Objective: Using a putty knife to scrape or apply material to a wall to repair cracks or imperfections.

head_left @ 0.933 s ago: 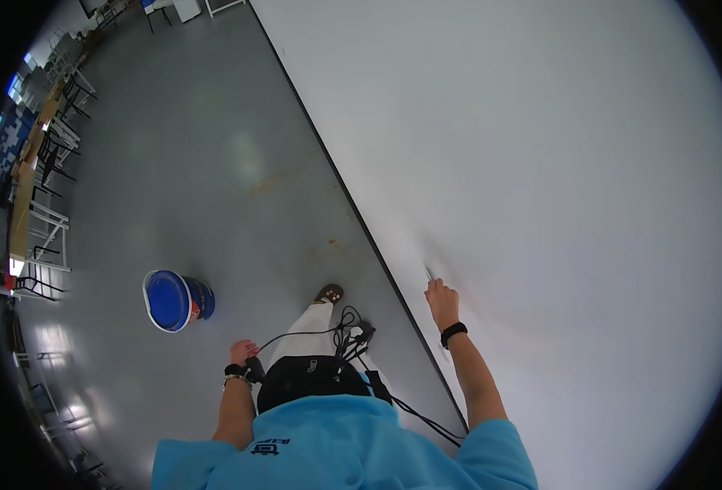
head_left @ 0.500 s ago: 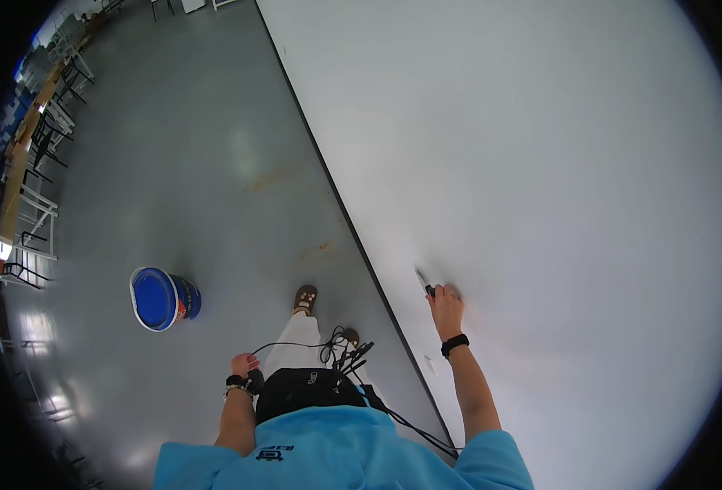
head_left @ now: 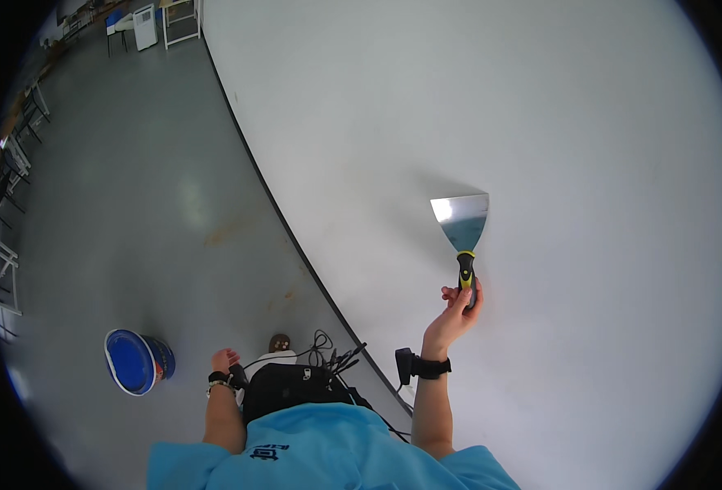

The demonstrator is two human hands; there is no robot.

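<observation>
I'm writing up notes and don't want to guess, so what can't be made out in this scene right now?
All in the head view:
Scraper: part of its handle is covered by the right hand.
Blue bucket: its far side is hidden by its own body.
Second foot: out of sight, probably behind the black bag and cables.
Furniture at far left: small, distorted, cut off by the picture's dark edge.

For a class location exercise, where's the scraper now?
In the head view, the scraper is right of centre, in the right hand, before the white wall.
</observation>
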